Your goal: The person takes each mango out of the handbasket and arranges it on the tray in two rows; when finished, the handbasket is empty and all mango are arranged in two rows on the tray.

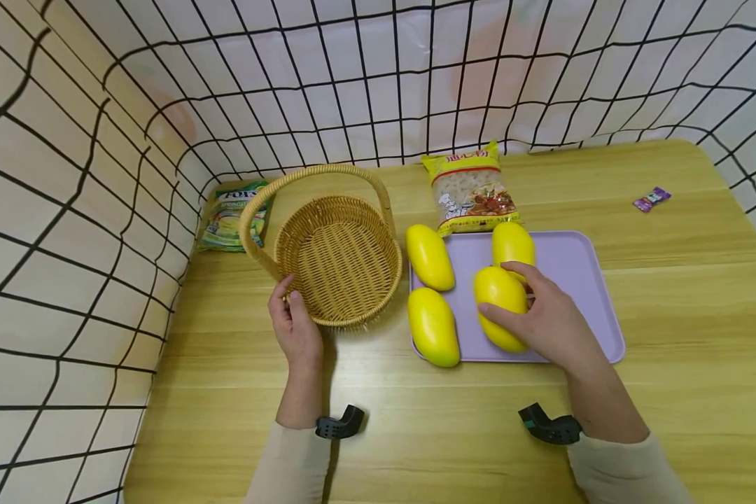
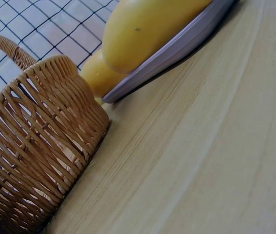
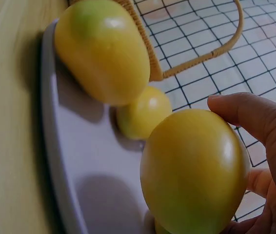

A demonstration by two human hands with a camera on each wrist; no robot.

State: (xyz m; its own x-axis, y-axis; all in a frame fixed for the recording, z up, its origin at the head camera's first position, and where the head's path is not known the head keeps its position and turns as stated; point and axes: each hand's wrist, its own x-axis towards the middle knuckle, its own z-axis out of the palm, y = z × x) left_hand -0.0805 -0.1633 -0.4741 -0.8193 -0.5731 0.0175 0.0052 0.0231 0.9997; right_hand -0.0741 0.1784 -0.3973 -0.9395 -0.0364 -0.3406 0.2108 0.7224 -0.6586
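My right hand grips a yellow mango between thumb and fingers over the lilac tray. In the right wrist view this held mango is close to the camera, with a shadow on the tray. One more mango lies just behind it. Two others, a rear mango and a front mango, lie along the tray's left edge. My left hand holds the near left side of a wicker basket, whose floor is bare. The left wrist view shows the basket's woven wall.
Behind the tray lies a yellow bag of pasta. A green packet is at the back left, beside the basket's tall handle. A small purple wrapped sweet lies far right. Grid-patterned cloth encloses the wooden table.
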